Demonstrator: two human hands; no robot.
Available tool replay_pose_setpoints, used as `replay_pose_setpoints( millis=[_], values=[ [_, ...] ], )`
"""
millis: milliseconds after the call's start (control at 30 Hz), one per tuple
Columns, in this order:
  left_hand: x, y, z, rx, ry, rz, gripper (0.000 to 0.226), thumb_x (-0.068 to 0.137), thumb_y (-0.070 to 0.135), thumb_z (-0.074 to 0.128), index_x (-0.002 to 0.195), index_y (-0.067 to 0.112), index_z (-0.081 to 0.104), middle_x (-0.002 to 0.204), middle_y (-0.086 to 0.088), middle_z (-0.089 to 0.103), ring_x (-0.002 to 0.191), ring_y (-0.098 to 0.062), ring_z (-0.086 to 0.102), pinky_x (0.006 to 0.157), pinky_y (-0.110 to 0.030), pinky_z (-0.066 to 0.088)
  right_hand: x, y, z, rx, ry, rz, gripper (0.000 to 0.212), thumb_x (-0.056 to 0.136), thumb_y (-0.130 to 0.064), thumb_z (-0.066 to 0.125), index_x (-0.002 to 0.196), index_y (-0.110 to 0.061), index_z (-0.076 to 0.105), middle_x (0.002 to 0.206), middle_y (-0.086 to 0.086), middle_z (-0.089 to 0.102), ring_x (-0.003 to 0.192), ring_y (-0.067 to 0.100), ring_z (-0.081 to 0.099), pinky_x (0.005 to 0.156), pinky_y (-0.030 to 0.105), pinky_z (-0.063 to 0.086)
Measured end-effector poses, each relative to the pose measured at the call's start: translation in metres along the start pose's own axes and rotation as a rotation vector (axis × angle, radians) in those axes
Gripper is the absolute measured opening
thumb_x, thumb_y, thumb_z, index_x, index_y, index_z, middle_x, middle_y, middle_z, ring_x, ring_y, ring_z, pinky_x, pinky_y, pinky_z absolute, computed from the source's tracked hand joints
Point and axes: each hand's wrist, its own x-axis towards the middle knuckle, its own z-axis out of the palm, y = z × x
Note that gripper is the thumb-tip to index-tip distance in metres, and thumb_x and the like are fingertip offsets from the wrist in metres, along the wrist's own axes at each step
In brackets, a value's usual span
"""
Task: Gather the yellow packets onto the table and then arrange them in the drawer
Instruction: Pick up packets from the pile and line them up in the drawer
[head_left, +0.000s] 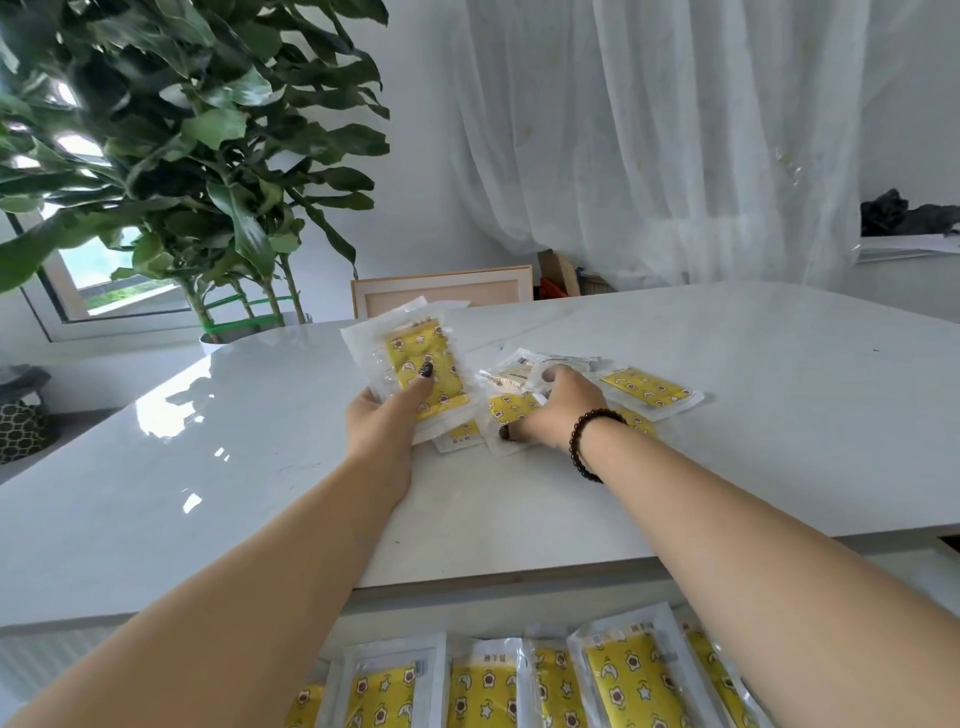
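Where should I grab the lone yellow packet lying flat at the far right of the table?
Pinch the yellow packet by its clear sealed border at the right end, coming from the right. It lies flat, and that end is bare, away from the right hand and pile.

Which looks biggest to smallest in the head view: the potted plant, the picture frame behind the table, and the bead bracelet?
1. potted plant
2. picture frame
3. bead bracelet
The bracelet is nearest the camera, yet looks smallest.

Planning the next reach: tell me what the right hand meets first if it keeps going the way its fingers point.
Probably the white-backed face-down packet just past the right hand; depth is unclear.
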Motion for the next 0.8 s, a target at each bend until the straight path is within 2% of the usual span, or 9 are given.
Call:
replay_pose_setpoints(
  millis=[67,200,300,400,500,600,700,733,800],
  values=[
    [-0.001,0.004,0.0,-0.101,-0.024,-0.083,0.01,0.086,0.003,0.066,0.09,0.011,0.062,0.086,-0.009,0.072,0.076,-0.026,0.07,0.078,-0.048,0.057,0.004,-0.003,-0.005,-0.021,-0.061,0.052,0.086,0.068,-0.03,0.083,0.139,-0.013,0.036,0.133,0.003,0.048,0.12,0.021,0.049,0.085,0.024,0.039],
    [-0.002,0.006,0.001,-0.075,-0.065,-0.129,0.017,0.086,0.003,0.066,0.101,0.007,0.058,0.094,-0.014,0.071,0.074,-0.027,0.07,0.074,-0.048,0.057,0.008,-0.003,0.002,0.098,-0.153,0.057,0.102,0.062,-0.027,0.088,0.144,-0.012,0.03,0.138,0.004,0.047,0.124,0.023,0.049,0.103,0.035,0.043],
    [-0.001,0.005,0.003,-0.065,-0.052,-0.136,0.022,0.085,0.004,0.067,0.105,0.006,0.057,0.097,-0.015,0.071,0.078,-0.028,0.07,0.074,-0.048,0.058,0.007,-0.004,0.008,0.15,-0.193,0.026,0.099,0.061,-0.024,0.088,0.143,-0.009,0.034,0.136,0.006,0.05,0.118,0.024,0.053,0.093,0.034,0.05],
    [0.001,0.004,0.001,-0.079,-0.063,-0.155,0.033,0.085,0.006,0.067,0.116,0.003,0.057,0.107,-0.019,0.07,0.087,-0.034,0.07,0.079,-0.054,0.056,0.009,-0.004,0.015,0.202,-0.207,-0.03,0.081,0.051,-0.028,0.087,0.124,-0.011,0.055,0.119,0.004,0.063,0.105,0.021,0.061,0.083,0.034,0.055],
    [0.001,0.004,0.0,-0.081,-0.114,-0.185,0.043,0.082,0.009,0.067,0.123,0.0,0.058,0.115,-0.023,0.068,0.095,-0.039,0.068,0.076,-0.054,0.057,0.004,-0.003,0.023,0.367,-0.138,-0.103,0.05,0.062,-0.025,0.085,0.106,-0.014,0.064,0.102,0.0,0.07,0.093,0.015,0.065,0.08,0.028,0.054],
    [0.002,0.005,-0.002,-0.143,-0.121,-0.212,0.056,0.071,0.015,0.073,0.125,0.004,0.059,0.116,-0.02,0.068,0.096,-0.036,0.069,0.076,-0.051,0.058,-0.005,-0.004,0.027,0.503,-0.032,-0.156,0.034,0.07,-0.022,0.081,0.101,-0.017,0.066,0.095,-0.004,0.071,0.087,0.011,0.066,0.071,0.02,0.052],
    [0.004,0.005,-0.002,-0.202,0.005,-0.153,0.035,0.081,0.012,0.07,0.116,0.012,0.061,0.101,-0.006,0.072,0.077,-0.019,0.071,0.06,-0.029,0.057,-0.006,-0.003,0.025,0.595,0.06,-0.14,0.017,0.076,-0.02,0.076,0.091,-0.018,0.069,0.088,-0.005,0.071,0.082,0.011,0.066,0.063,0.016,0.049],
    [0.005,0.004,-0.002,-0.204,0.084,-0.13,0.025,0.084,0.011,0.069,0.107,0.016,0.062,0.095,-0.002,0.07,0.074,-0.015,0.069,0.061,-0.027,0.056,-0.005,-0.002,0.024,0.622,0.094,-0.126,0.014,0.077,-0.02,0.075,0.09,-0.017,0.07,0.087,-0.004,0.071,0.081,0.011,0.066,0.061,0.016,0.048],
    [0.005,0.003,-0.001,-0.148,0.232,-0.062,0.016,0.084,0.014,0.068,0.09,0.023,0.057,0.087,0.004,0.066,0.076,-0.014,0.066,0.072,-0.031,0.056,-0.004,-0.001,0.023,0.677,0.15,-0.092,0.017,0.078,-0.023,0.074,0.093,-0.014,0.069,0.089,-0.002,0.071,0.08,0.012,0.064,0.056,0.017,0.045]
  ],
)
